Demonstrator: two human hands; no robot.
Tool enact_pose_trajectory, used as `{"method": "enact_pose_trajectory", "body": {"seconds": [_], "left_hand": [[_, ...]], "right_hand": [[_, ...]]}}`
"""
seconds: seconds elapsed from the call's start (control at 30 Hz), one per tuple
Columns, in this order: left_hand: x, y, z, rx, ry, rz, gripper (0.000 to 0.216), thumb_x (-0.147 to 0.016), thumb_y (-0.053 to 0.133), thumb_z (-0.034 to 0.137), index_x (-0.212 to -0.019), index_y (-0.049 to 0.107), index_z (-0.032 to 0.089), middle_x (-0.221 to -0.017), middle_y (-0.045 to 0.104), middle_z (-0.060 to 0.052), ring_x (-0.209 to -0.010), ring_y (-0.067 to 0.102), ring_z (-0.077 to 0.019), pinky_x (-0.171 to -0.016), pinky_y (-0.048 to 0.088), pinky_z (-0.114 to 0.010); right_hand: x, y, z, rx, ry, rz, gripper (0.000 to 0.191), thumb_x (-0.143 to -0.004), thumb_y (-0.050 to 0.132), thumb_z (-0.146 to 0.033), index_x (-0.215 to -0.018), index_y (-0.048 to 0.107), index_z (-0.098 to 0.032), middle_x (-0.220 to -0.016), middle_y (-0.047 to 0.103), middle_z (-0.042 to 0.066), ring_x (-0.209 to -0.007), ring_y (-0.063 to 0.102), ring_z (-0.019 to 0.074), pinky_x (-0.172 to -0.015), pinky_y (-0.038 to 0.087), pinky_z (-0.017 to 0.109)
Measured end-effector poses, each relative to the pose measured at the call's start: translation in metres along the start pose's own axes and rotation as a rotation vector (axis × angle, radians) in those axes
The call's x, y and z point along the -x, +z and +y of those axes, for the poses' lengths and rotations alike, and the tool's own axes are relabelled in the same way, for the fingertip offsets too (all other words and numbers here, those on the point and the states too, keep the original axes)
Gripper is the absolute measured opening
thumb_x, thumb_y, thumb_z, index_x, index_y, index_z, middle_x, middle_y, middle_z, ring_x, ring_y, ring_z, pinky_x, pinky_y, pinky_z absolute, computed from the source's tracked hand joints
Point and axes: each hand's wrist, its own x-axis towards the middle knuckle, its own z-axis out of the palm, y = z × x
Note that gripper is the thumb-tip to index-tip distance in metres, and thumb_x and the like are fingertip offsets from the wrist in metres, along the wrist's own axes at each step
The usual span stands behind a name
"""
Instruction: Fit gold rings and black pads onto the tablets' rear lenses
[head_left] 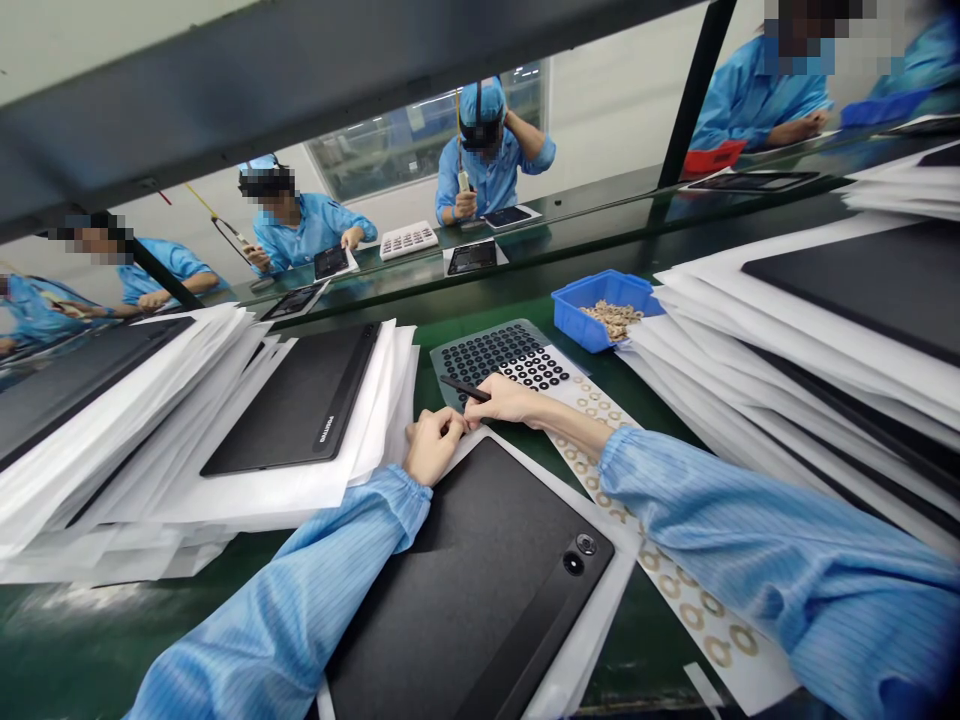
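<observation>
My right hand (504,402) is closed on a slim black tool, maybe tweezers (465,388), over the sheets of rings. Close beside it, my left hand (433,445) has its fingers pinched together; whatever they hold is too small to make out. Both hands nearly meet above the far corner of a black tablet back cover (480,560), which lies on white sheets with its camera lenses toward the right. Just beyond the hands are a grey sheet of black rings (487,350) and a white sheet with tan rings (686,600), partly hidden by my right arm.
A blue bin (566,310) holds small tan pieces (613,318). Stacks of tablet covers between white sheets stand left (300,400) and right (750,380). Several co-workers (487,160) in blue sit across the green bench (67,640). A beam (300,70) runs overhead.
</observation>
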Motion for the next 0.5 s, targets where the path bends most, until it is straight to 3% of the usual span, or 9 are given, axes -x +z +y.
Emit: {"method": "enact_pose_trajectory", "body": {"seconds": [0.2,0.33,0.5], "left_hand": [[-0.001,0.003,-0.003,-0.065,-0.042,0.047,0.022,-0.082,0.041,0.021,-0.064,0.054,0.018,-0.068,0.059,0.0,-0.078,0.051,-0.0171,-0.072,0.036,-0.027],[-0.004,0.001,-0.004,-0.132,-0.085,0.059,0.019,-0.079,0.044,0.019,-0.06,0.049,0.018,-0.058,0.051,0.001,-0.076,0.051,-0.0183,-0.069,0.034,-0.028],[-0.008,-0.002,-0.005,-0.211,-0.097,0.064,0.023,-0.078,0.045,0.018,-0.055,0.045,0.018,-0.058,0.052,0.0,-0.079,0.052,-0.0209,-0.071,0.035,-0.031]], "right_hand": [[-0.001,-0.003,-0.004,0.226,0.043,0.157,0.013,-0.06,0.057,-0.023,-0.053,0.064,-0.014,-0.048,0.058,0.0,-0.052,0.051,0.0108,-0.047,0.031,0.02],[-0.003,-0.017,-0.006,0.381,0.063,0.263,0.012,-0.058,0.059,-0.022,-0.049,0.061,-0.015,-0.043,0.054,0.0,-0.05,0.052,0.0123,-0.047,0.033,0.021],[-0.007,-0.032,0.004,0.512,0.071,0.386,0.012,-0.062,0.058,-0.023,-0.056,0.063,-0.013,-0.047,0.055,0.002,-0.052,0.053,0.013,-0.048,0.034,0.022]]}}
